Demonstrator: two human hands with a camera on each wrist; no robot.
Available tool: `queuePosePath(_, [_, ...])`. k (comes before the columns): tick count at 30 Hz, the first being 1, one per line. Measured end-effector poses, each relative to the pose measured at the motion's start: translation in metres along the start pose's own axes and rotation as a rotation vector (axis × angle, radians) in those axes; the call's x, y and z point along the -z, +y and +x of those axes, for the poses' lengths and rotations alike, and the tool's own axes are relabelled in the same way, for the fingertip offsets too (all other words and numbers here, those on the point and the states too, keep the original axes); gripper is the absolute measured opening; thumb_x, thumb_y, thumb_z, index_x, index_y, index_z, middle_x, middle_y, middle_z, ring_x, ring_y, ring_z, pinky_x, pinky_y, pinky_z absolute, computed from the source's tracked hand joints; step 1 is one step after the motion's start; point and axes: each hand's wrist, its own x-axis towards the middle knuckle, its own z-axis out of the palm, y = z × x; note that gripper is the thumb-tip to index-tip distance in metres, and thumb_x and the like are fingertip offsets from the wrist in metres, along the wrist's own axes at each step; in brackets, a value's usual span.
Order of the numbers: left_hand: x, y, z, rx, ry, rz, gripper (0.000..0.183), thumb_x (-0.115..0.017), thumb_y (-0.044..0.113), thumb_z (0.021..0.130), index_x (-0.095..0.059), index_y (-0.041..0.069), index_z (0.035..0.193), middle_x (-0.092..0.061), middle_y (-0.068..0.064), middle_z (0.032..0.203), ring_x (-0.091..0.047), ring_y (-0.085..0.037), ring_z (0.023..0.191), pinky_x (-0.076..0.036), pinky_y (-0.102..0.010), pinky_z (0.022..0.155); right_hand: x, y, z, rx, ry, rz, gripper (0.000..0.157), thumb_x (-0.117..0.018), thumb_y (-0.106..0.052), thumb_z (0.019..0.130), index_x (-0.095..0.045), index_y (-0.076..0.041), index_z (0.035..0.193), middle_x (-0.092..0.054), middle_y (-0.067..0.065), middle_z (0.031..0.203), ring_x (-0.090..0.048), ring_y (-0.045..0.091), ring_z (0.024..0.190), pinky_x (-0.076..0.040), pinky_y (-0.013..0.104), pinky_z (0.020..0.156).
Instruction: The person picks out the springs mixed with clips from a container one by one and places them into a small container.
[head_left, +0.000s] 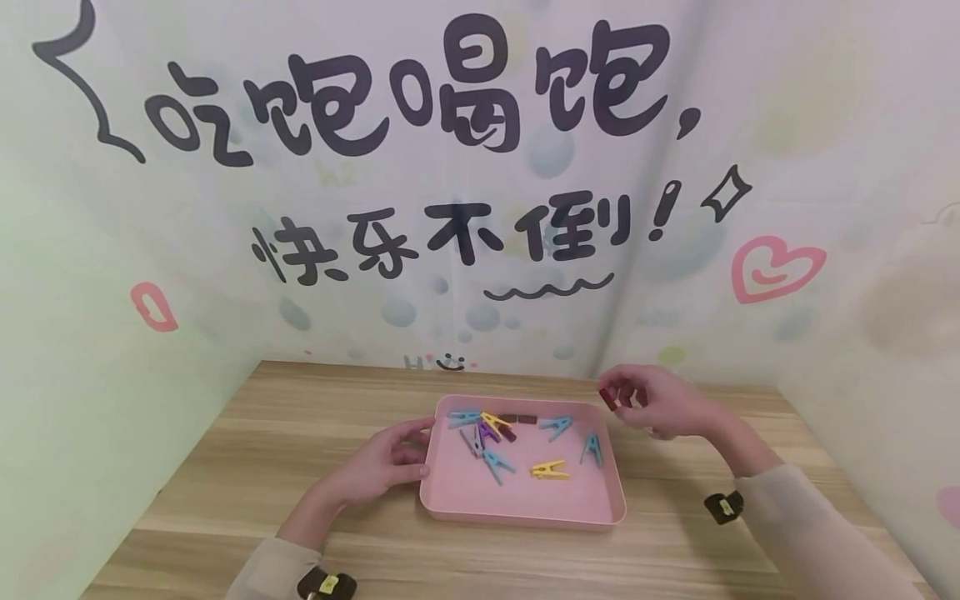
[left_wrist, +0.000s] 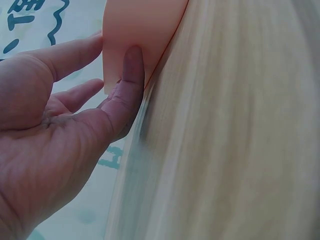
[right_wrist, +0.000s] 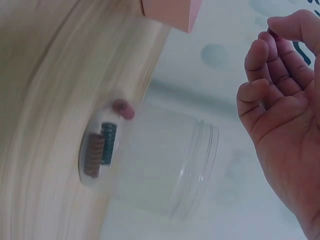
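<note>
A shallow pink tray (head_left: 517,510) stands on the wooden table and holds several clothespins, such as a yellow one (head_left: 551,470) and a blue one (head_left: 498,467). Small dark ribbed pieces (head_left: 528,419) lie near its far wall. My left hand (head_left: 375,467) rests against the tray's left wall, its thumb and fingers touching the outside. Beyond the tray's right far corner, my right hand (head_left: 660,404) pinches a small dark red piece (head_left: 607,400) between thumb and fingertips. The right wrist view shows a clear jar (right_wrist: 165,165) near that hand.
Inside the jar, at its base, lie a brown ribbed piece (right_wrist: 94,155), a dark green one (right_wrist: 108,143) and a reddish one (right_wrist: 123,109). A printed wall hanging (head_left: 450,325) rises behind the table (head_left: 225,500), and pale walls stand at both sides.
</note>
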Motion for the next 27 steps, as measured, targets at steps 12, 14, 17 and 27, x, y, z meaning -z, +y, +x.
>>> queuePosePath(12, [0.000, 0.000, -0.001, -0.003, 0.002, 0.011, 0.073, -0.070, 0.001, 0.101, -0.029, -0.012, 0.160, -0.052, -0.033, 0.143, -0.062, -0.046, 0.127, -0.060, -0.034, 0.098, 0.019, 0.015, -0.015, -0.044, 0.058, -0.012, 0.035, -0.075, 0.000, 0.092, -0.069, -0.014, 0.123, -0.069, 0.003, 0.094, -0.062, 0.022, 0.078, -0.052, 0.029, 0.060])
queuePosePath(14, [0.000, 0.000, -0.001, -0.006, -0.001, 0.025, 0.073, -0.070, 0.001, 0.101, -0.029, -0.012, 0.160, -0.052, -0.033, 0.142, -0.062, -0.045, 0.127, -0.060, -0.035, 0.098, 0.021, 0.018, -0.018, -0.042, 0.073, -0.027, 0.035, -0.076, 0.000, 0.092, -0.069, -0.014, 0.123, -0.069, 0.001, 0.095, -0.061, 0.020, 0.082, -0.052, 0.028, 0.063])
queuePosePath(17, [0.000, -0.002, -0.001, -0.002, 0.003, 0.031, 0.073, -0.070, 0.002, 0.101, -0.030, -0.011, 0.160, -0.053, -0.032, 0.142, -0.063, -0.044, 0.127, -0.060, -0.036, 0.100, 0.026, 0.022, -0.021, -0.042, 0.091, -0.045, 0.035, -0.077, 0.001, 0.091, -0.069, -0.012, 0.123, -0.068, -0.002, 0.096, -0.062, 0.019, 0.086, -0.054, 0.028, 0.066])
queuePosePath(27, [0.000, -0.004, 0.001, 0.014, 0.012, 0.033, 0.072, -0.071, 0.002, 0.101, -0.031, -0.010, 0.160, -0.053, -0.031, 0.143, -0.061, -0.046, 0.127, -0.059, -0.037, 0.100, 0.040, 0.035, -0.030, -0.075, 0.111, -0.020, 0.034, -0.076, 0.001, 0.093, -0.069, -0.009, 0.124, -0.069, 0.003, 0.100, -0.062, 0.021, 0.090, -0.056, 0.028, 0.069])
